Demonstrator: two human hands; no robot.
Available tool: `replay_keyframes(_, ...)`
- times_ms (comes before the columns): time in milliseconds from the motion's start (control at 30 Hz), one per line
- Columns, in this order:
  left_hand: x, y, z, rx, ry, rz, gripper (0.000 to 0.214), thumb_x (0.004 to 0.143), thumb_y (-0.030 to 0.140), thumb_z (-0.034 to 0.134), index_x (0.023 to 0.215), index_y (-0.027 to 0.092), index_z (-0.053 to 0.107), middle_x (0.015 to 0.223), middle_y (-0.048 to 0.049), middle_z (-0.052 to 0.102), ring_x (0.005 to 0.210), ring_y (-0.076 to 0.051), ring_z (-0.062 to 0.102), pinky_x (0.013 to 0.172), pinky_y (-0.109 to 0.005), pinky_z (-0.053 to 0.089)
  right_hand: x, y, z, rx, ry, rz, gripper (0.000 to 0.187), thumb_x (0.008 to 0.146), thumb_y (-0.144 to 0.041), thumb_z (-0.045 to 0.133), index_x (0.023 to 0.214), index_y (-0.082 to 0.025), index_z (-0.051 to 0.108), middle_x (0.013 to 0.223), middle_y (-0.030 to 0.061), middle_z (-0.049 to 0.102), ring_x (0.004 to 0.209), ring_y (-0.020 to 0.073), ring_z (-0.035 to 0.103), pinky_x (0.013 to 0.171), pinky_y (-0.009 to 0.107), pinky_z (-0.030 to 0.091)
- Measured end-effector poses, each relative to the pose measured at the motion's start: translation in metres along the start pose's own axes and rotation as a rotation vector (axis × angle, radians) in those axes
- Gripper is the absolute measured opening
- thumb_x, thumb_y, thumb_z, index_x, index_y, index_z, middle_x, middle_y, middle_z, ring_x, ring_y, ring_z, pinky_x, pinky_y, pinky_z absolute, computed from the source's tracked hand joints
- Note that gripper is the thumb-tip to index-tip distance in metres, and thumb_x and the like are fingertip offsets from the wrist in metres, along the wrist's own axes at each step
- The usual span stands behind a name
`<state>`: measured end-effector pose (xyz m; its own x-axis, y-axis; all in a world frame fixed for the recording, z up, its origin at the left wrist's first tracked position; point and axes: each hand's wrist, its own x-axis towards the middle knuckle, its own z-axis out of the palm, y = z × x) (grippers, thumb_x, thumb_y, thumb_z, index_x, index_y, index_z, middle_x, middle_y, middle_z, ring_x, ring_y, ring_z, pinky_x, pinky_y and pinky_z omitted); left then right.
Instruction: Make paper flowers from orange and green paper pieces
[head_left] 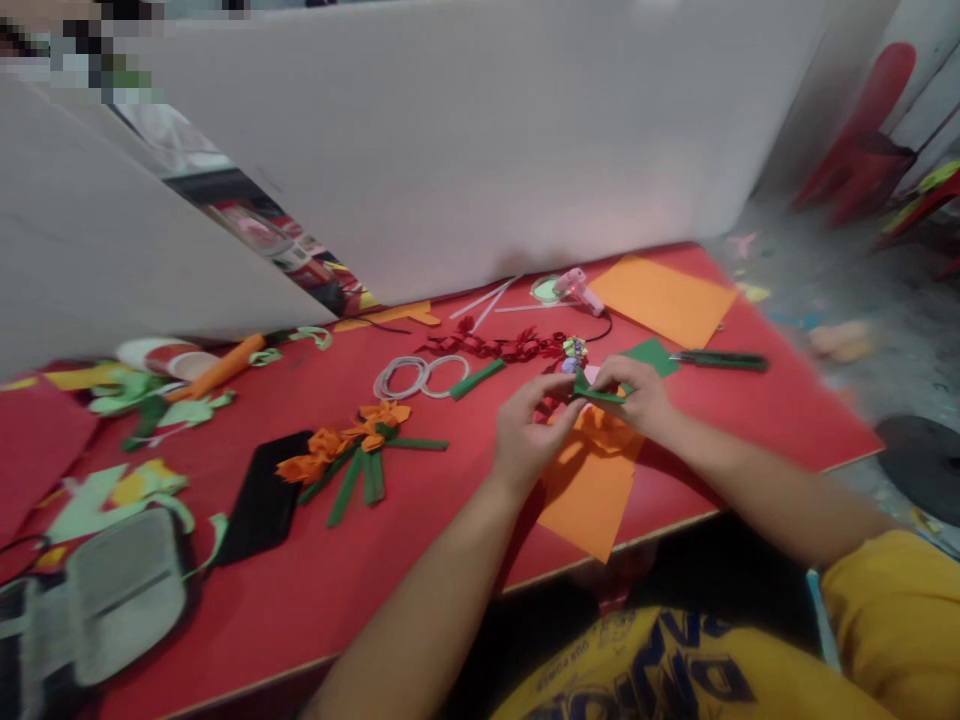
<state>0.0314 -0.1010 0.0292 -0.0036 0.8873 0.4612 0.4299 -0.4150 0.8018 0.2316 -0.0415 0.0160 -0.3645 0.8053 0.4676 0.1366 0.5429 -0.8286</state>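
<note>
My left hand and my right hand meet over the red table, both pinching a narrow green paper strip. The strip lies across an orange paper flower just under my fingers. Beneath that rests an orange paper sheet reaching the table's front edge. A small pink piece shows between my thumbs.
Finished orange flowers with green stems lie left of my hands beside a black phone. Behind are white rings, red curled paper, a pink glue gun, an orange sheet, a green-handled tool. A grey pouch sits far left.
</note>
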Motion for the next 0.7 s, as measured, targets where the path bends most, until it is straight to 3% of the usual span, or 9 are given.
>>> replay_keyframes(267,0.0031,-0.0021,-0.0036,0.066,-0.032,0.137,0.024,0.098,0.039,0.077,0.117,0.027,0.083,0.098,-0.0063,0.081,0.088,-0.021,0.072,0.082,-0.035,0.057,0.0009,0.0049,-0.002,-0.023,-0.027,-0.006,0.033,0.092,-0.055,0.081,0.083,-0.023,0.076,0.083,0.0057,0.07,0.075,0.0207,0.062,0.071,0.034,0.051)
replay_keyframes(500,0.0042,-0.0032,-0.0048,0.022,-0.061,0.111,0.026,0.097,0.04,0.077,0.119,0.027,0.083,0.103,-0.0081,0.081,0.09,-0.022,0.073,0.081,-0.035,0.058,0.0019,0.0069,-0.0007,0.061,-0.037,0.025,0.036,0.088,-0.058,0.085,0.082,-0.023,0.077,0.084,0.006,0.07,0.075,0.0207,0.063,0.069,0.033,0.052)
replay_keyframes(700,0.0056,-0.0028,-0.0048,0.033,-0.074,0.143,0.021,0.098,0.038,0.078,0.114,0.025,0.084,0.096,-0.0069,0.08,0.083,-0.02,0.071,0.077,-0.033,0.057,0.0021,0.0058,-0.0003,0.047,-0.074,0.005,0.035,0.091,-0.055,0.083,0.082,-0.022,0.076,0.083,0.0055,0.071,0.074,0.0194,0.063,0.067,0.032,0.052)
